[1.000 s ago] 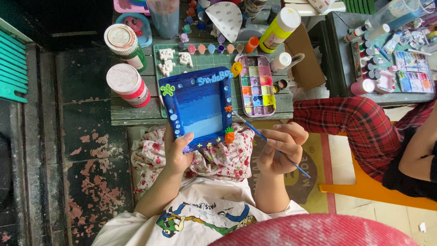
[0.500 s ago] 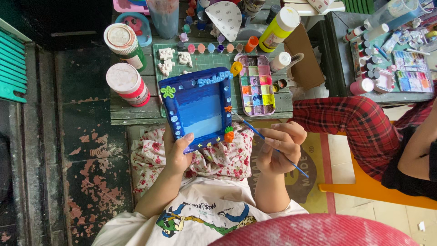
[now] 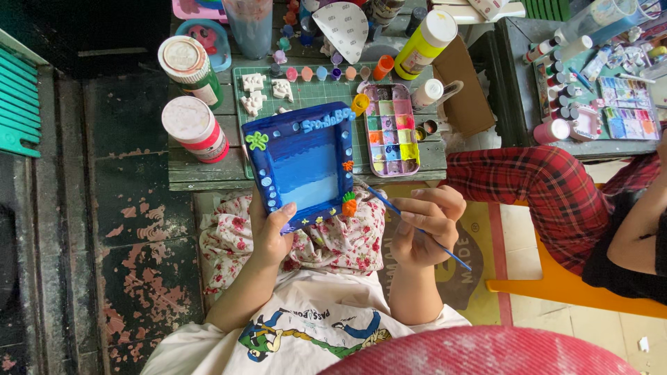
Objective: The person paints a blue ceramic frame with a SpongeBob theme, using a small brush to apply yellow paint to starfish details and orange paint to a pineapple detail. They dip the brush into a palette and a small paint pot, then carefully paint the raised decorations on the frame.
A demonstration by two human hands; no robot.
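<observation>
A blue painted frame [image 3: 302,163], shaded dark to pale and trimmed with small coloured ornaments, is held tilted above the lap; a thin blue paintbrush [image 3: 417,228] is pinched just beside it

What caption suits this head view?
Left hand holds a blue painted frame; right hand grips a thin paintbrush.

Frame [image 3: 300,163] in left hand [image 3: 269,236], palette [image 3: 391,128] right — brush [image 3: 417,228] in right hand [image 3: 424,226]

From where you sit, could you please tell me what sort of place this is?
It looks like a craft painting corner: a paint tray on the small table, a blue painted frame in the left hand, a brush in the right hand.
</observation>
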